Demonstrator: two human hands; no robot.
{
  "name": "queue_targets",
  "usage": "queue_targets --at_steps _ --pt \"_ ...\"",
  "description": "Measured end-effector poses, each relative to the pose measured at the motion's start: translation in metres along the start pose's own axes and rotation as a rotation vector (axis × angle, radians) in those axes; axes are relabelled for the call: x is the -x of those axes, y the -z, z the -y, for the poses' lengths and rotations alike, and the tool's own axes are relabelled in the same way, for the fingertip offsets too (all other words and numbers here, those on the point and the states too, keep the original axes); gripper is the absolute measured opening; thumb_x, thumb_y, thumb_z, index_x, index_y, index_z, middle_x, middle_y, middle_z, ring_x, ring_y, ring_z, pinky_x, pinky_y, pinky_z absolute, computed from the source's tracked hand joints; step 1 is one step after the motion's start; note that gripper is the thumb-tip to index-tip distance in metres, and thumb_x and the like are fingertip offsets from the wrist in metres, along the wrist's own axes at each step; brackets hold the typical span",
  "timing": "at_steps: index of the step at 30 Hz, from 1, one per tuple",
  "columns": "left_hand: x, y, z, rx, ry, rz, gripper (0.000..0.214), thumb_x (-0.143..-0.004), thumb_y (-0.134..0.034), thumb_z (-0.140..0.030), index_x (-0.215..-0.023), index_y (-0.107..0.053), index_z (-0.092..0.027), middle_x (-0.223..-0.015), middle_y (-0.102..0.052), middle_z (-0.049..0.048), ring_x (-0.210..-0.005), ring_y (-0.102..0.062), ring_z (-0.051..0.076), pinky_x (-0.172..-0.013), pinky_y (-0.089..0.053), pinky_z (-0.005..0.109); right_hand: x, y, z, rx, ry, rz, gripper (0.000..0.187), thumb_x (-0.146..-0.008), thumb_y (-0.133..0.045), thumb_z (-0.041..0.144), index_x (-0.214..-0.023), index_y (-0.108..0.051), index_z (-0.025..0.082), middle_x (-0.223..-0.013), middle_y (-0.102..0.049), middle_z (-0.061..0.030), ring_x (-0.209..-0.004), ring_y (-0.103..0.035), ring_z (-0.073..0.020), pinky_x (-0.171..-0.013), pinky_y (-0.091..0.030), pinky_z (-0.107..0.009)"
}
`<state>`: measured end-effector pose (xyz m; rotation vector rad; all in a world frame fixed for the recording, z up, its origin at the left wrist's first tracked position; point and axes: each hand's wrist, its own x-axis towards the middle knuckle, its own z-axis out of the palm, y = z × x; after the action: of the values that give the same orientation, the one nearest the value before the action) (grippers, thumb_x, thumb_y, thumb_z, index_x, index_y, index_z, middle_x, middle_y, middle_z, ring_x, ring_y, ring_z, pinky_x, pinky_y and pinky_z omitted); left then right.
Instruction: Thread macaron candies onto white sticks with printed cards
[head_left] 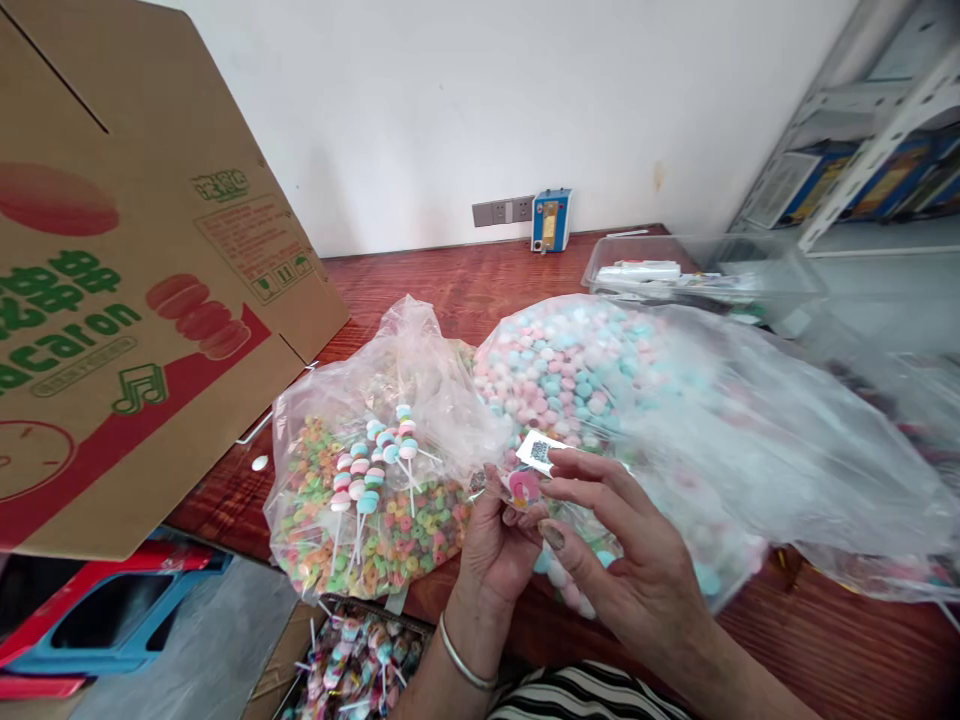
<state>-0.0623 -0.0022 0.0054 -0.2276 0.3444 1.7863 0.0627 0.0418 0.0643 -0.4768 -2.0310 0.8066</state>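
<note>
My left hand (495, 555), a bangle on its wrist, pinches a small clear wrapper (523, 487) with pink print. What is inside the wrapper I cannot make out. Close to its right side is my right hand (630, 550), fingers apart and bent towards the wrapper. Just beyond the fingertips lies a white printed card (538, 450). Several candy sticks (367, 480) with stacked pink, white and blue pieces lie on a clear bag (307, 520) of small coloured rings. Behind my hands is a large clear bag (570, 370) of pink, white and blue round sweets.
A big cardboard box (150, 230) stands at the left. Below the table edge, an open carton (289, 650) holds wrapped candy sticks. A clear plastic tub (705, 250) and a small blue device (551, 220) are at the back. A metal shelf (862, 100) stands at right.
</note>
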Motion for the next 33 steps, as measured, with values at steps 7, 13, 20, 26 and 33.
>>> queue_targets --at_steps 7,13,20,26,33 --pt "0.006 0.009 -0.007 -0.173 -0.153 -0.076 0.026 -0.074 -0.078 -0.038 -0.069 -0.063 -0.017 -0.054 -0.049 -0.0054 -0.047 -0.046 0.006 -0.053 -0.045 0.018 -0.004 -0.015 -0.001 0.190 0.014 0.135 0.025 -0.087 -0.066 0.027 -0.111 -0.065 0.020 -0.131 -0.057 -0.0135 -0.119 -0.054 -0.0311 -0.097 -0.045 -0.049" --pt "0.009 0.001 -0.011 -0.329 -0.413 -0.101 0.028 -0.065 -0.085 -0.030 -0.076 -0.064 -0.016 -0.075 -0.063 -0.0013 -0.068 -0.059 0.009 -0.066 -0.049 0.021 -0.009 -0.022 0.001 -0.074 -0.223 0.177 0.020 -0.096 -0.051 0.026 -0.085 -0.068 0.022 -0.120 -0.063 -0.0074 -0.108 -0.062 -0.0212 -0.092 -0.049 -0.035" --pt "0.009 -0.001 -0.015 -0.555 -0.504 -0.119 0.026 -0.064 -0.084 -0.026 -0.077 -0.065 -0.015 -0.060 -0.055 -0.0048 -0.052 -0.049 0.006 -0.052 -0.041 0.018 -0.009 -0.026 -0.011 0.042 -0.272 -0.001 0.022 -0.096 -0.051 0.030 -0.081 -0.066 0.023 -0.096 -0.071 -0.0048 -0.091 -0.064 -0.0221 -0.081 -0.049 -0.036" --pt "0.007 0.000 -0.015 -0.440 -0.443 -0.112 0.027 -0.064 -0.085 -0.027 -0.070 -0.062 -0.015 -0.060 -0.053 -0.0051 -0.051 -0.048 0.005 -0.051 -0.041 0.016 -0.009 -0.026 -0.012 -0.097 -0.292 0.123 0.023 -0.095 -0.053 0.033 -0.086 -0.071 0.021 -0.128 -0.063 -0.0093 -0.116 -0.060 -0.0251 -0.099 -0.047 -0.041" --pt "0.005 0.001 -0.010 -0.443 -0.416 -0.086 0.024 -0.066 -0.084 -0.024 -0.074 -0.065 -0.013 -0.058 -0.054 -0.0047 -0.051 -0.048 0.005 -0.052 -0.043 0.016 0.000 -0.034 -0.018 -0.156 -0.414 0.037 0.028 -0.096 -0.052 0.036 -0.098 -0.076 0.023 -0.133 -0.063 -0.0088 -0.118 -0.061 -0.0266 -0.103 -0.047 -0.046"
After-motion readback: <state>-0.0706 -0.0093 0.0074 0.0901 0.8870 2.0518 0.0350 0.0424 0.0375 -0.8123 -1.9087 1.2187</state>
